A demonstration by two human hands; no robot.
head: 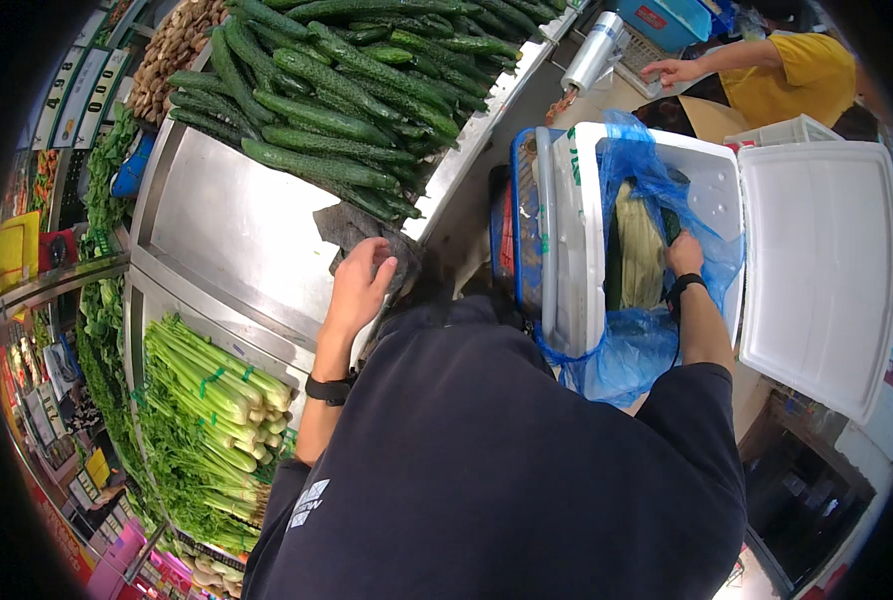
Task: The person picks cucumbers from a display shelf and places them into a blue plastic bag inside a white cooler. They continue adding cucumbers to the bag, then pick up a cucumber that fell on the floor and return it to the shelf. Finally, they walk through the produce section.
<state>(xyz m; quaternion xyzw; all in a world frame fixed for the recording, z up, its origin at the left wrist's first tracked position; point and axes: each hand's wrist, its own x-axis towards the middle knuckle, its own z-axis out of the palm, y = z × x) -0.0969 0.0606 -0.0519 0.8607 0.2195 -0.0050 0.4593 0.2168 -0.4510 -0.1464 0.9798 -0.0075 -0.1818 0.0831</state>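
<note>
My right hand (686, 253) reaches into a white foam box (587, 247) lined with a blue plastic bag (630, 367). Its fingers close around a dark green cucumber (670, 223), partly hidden by the bag. Beside it in the box lies crumpled pale wrapping (640, 247), with more dark green along its left edge. My left hand (362, 281) hovers over the edge of the metal display counter (229, 202), fingers loosely apart and holding nothing. Just behind that hand lies a grey cloth (390, 247); contact cannot be judged. A large pile of cucumbers (334, 105) covers the counter's far part.
Bundled celery (221, 382) fills the tray at left. The foam lid (818, 270) stands open at right. A blue crate (525, 217) adjoins the box. Beyond are a plastic bag roll (595, 52) and another person in a yellow shirt (799, 82), one arm extended.
</note>
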